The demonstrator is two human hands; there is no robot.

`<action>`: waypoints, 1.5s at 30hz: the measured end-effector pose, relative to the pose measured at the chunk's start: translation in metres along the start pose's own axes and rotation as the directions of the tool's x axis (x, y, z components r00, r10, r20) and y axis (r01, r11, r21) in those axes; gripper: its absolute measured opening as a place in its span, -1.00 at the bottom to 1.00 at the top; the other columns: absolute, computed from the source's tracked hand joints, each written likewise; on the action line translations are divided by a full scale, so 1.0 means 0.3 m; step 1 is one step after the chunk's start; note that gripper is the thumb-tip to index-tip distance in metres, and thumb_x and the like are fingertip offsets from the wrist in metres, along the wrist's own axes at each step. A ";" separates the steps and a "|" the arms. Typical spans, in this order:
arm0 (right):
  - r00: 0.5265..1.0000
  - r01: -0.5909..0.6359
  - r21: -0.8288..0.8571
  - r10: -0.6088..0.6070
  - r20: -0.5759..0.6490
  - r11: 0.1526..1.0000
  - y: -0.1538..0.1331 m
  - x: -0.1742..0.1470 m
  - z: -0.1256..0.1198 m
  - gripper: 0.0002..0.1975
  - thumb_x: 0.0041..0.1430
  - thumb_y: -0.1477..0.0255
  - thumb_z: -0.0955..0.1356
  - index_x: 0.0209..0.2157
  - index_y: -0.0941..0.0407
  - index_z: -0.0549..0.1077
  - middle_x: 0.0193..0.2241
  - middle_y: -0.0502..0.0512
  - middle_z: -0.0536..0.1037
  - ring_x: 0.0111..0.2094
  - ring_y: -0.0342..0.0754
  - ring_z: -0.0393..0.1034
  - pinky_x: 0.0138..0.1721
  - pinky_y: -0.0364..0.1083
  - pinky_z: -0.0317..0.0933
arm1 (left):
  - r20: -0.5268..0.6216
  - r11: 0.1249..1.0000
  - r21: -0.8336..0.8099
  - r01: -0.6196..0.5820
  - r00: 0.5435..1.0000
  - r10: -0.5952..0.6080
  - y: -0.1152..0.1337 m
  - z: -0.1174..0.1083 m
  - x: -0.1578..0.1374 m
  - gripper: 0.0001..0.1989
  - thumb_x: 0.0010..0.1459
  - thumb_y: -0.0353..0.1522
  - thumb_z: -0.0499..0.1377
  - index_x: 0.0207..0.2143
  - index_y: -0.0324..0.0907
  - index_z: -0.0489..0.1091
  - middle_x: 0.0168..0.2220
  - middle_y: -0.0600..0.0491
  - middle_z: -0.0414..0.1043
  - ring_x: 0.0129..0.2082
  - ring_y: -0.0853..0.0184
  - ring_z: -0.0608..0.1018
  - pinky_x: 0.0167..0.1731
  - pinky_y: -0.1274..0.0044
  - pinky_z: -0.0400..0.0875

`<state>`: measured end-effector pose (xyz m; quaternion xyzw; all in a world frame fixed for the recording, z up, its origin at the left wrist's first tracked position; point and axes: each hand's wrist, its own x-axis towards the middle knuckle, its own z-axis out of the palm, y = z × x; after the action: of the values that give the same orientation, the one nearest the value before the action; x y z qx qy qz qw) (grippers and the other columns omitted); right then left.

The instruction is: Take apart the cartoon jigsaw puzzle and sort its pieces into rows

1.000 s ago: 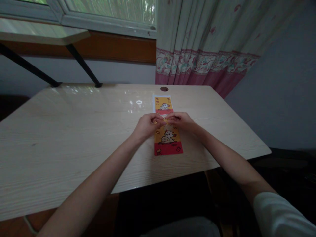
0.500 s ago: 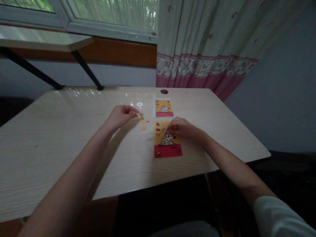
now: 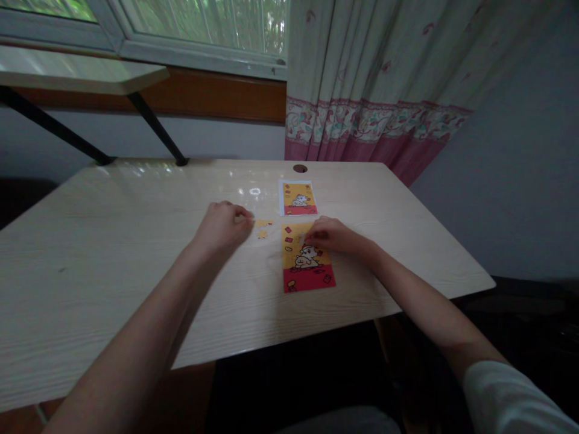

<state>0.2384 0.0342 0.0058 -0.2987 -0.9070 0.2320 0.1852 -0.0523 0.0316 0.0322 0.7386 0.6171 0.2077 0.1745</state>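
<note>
curling its fingertips together, the left hand [image 3: 221, 226] sat just left of small, flat yellow pieces [image 3: 262, 235] on the pale wood-grained table [image 3: 371, 280]; whether it gripped one was unclear. rightward lay a white-edged yellow-and-red card [image 3: 300, 199] and, nearer, a rectangular yellow-and-red picture panel [image 3: 307, 260]; over its upper right, the right hand [image 3: 335, 234] pinched, any hold indiscernible.

Dim daylight from the window [image 3: 208, 27] beyond the fingers [image 3: 245, 212]
Glare spots the tabletop [image 3: 113, 241] past them — fine detail soft.
</note>
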 end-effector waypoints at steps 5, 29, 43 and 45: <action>0.991 -0.101 -0.034 0.097 -0.090 0.994 0.020 0.003 -0.012 -0.87 0.12 0.40 0.32 -0.35 0.15 0.49 -0.44 0.04 0.49 -0.38 -0.16 0.28 -0.30 -0.15 0.11 | 0.088 0.936 0.281 -0.212 0.977 0.195 0.056 0.041 0.028 -0.70 0.04 -0.25 0.06 -0.29 -0.17 0.52 -0.26 -0.12 0.46 -0.23 0.17 0.39 -0.11 0.36 0.19; 0.916 -0.014 -0.005 0.011 -0.402 1.000 -0.080 0.056 0.046 -0.81 0.11 0.31 0.34 -0.41 0.15 0.46 -0.48 0.05 0.48 -0.44 -0.18 0.30 -0.36 -0.16 0.17 | 0.174 0.753 -0.654 -0.080 0.952 0.252 0.191 0.099 -0.013 -0.84 -0.08 -0.31 0.22 -0.45 -0.22 0.37 -0.51 0.07 0.43 -0.50 0.41 0.45 -0.46 0.56 0.31; 0.877 -0.171 0.379 0.315 -0.361 0.910 -0.084 0.053 0.043 -0.75 0.00 0.26 0.37 -0.46 0.19 0.48 -0.59 -0.01 0.43 -0.57 -0.24 0.22 -0.53 -0.19 0.11 | 0.202 0.680 -0.725 0.111 0.978 0.056 0.197 0.109 -0.032 -0.80 -0.13 -0.40 0.29 -0.37 -0.24 0.52 -0.42 0.00 0.56 -0.43 0.36 0.54 -0.33 0.51 0.41; 0.873 -0.179 0.565 0.395 -0.286 0.805 -0.072 0.059 0.043 -0.72 -0.06 0.22 0.39 -0.47 0.19 0.46 -0.58 -0.02 0.43 -0.58 -0.25 0.22 -0.54 -0.20 0.11 | 0.242 0.597 -0.784 0.172 0.969 0.039 0.198 0.101 -0.031 -0.79 -0.15 -0.44 0.30 -0.36 -0.25 0.52 -0.39 0.00 0.56 -0.41 0.38 0.53 -0.26 0.48 0.42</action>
<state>0.2091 0.0258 0.0102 -0.4138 -0.6966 0.4304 0.3978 0.0120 0.0120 0.0360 0.5776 0.4609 0.3665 0.5654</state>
